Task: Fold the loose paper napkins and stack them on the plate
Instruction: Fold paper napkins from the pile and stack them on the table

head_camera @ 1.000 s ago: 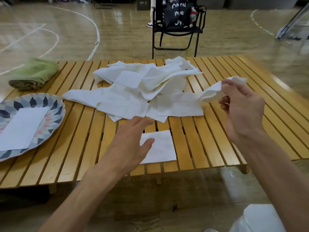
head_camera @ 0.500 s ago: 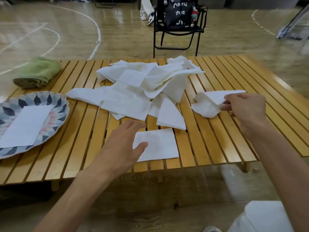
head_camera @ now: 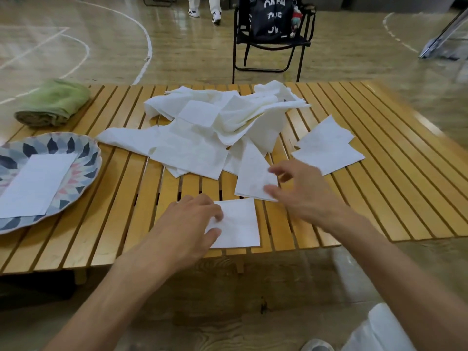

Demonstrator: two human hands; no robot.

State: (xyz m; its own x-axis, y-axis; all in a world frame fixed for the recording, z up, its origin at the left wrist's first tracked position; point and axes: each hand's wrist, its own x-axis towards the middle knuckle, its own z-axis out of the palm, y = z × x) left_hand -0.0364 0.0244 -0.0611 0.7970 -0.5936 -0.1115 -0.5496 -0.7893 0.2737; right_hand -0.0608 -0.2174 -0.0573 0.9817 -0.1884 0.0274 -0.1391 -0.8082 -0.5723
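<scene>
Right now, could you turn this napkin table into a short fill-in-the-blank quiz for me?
1. The plate already holds ____ folded napkin.
2. The left hand touches the small folded napkin at the table's ____ edge.
3. The rolled towel at the far left corner is ____ in colour.

Missing words: one; near; green

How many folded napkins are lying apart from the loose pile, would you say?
3: one on the plate at left, one under the left hand at the near edge, one spread right of the pile. Others may hide inside the pile.
</scene>
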